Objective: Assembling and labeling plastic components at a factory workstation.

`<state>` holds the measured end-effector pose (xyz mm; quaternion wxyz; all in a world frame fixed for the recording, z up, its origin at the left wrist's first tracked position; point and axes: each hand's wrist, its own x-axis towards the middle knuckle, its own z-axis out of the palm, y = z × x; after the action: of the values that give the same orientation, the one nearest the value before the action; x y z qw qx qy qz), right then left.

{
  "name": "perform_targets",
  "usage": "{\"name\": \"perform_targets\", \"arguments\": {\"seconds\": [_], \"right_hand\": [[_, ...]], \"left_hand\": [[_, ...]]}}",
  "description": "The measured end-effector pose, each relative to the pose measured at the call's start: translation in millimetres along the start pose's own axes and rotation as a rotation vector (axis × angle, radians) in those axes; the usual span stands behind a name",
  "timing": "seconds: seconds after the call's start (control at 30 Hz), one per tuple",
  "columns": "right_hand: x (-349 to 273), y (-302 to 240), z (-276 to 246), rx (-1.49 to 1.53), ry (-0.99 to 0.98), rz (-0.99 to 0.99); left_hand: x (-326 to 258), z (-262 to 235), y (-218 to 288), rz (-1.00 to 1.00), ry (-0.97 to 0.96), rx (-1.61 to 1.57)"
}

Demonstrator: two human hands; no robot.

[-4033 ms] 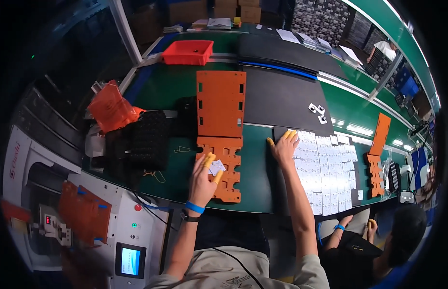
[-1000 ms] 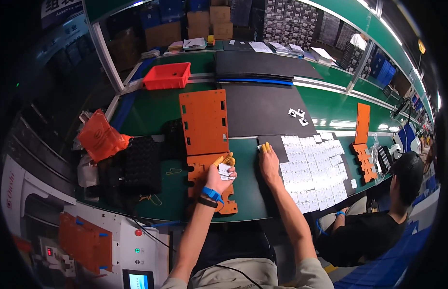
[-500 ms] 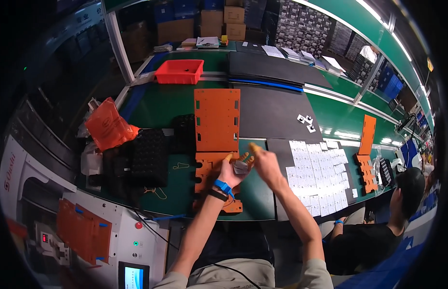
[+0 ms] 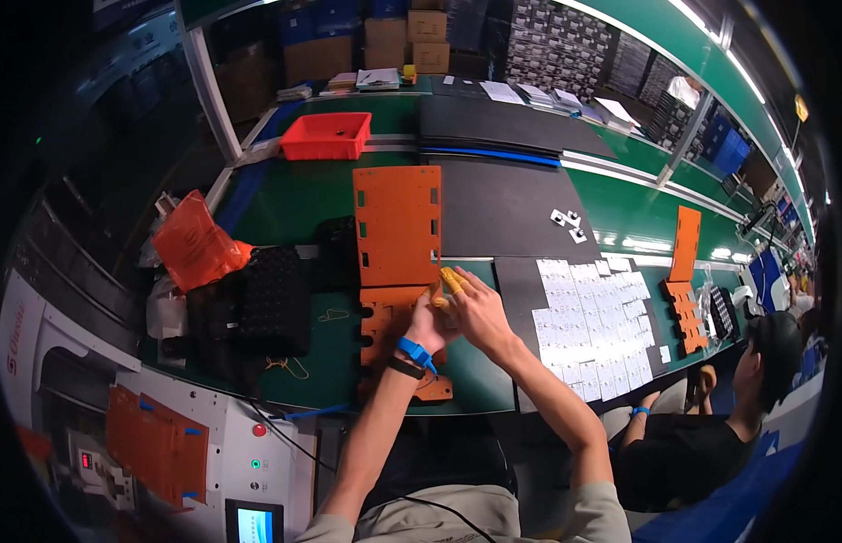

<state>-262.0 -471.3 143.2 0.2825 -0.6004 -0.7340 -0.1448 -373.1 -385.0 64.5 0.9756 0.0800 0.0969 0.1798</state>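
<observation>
Both forearms enter from the lower edge and meet over the green worktop (image 4: pixel 303 357). The left hand (image 4: pixel 423 319), wearing a blue wristband (image 4: pixel 415 352) and a dark band below it, is curled with its fingers closed. The right hand (image 4: pixel 475 306) lies against it, fingers bent inward, with yellow finger cots (image 4: pixel 451 280) on the fingertips. The two hands touch; whatever small item sits between them is hidden, so what they have hold of cannot be told. They hover above a lower orange slotted plate (image 4: pixel 389 339) lying flat near the worktop's front edge. Directly beyond it a larger orange plate (image 4: pixel 395 222) lies flat, its near edge just beside the fingertips. To the right, rows of small white cards (image 4: pixel 594 312) cover a dark mat (image 4: pixel 516 299). To the left stand black trays (image 4: pixel 267 299) and an orange bag (image 4: pixel 193 242). Farther off, a red bin (image 4: pixel 328 136) rests on the green surface. At the far right sit more orange pieces (image 4: pixel 685 271) and a seated person (image 4: pixel 710 443) in black.
</observation>
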Motion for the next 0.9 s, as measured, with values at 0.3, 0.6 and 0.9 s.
{"name": "perform_targets", "arguments": {"seconds": [0.3,0.6,0.9], "right_hand": [[-82.3,39.4,-4.5,-0.334,0.038,0.762],[-119.5,20.1,41.3,-0.014,-0.040,0.616],[-71.7,12.3,6.2,0.110,0.275,0.539]], "left_hand": [[2.6,4.6,-3.5,0.016,0.161,-0.108],[-2.7,12.1,-18.5,0.035,0.261,-0.121],[-61.3,0.6,-5.5,0.222,0.131,0.421]]}}
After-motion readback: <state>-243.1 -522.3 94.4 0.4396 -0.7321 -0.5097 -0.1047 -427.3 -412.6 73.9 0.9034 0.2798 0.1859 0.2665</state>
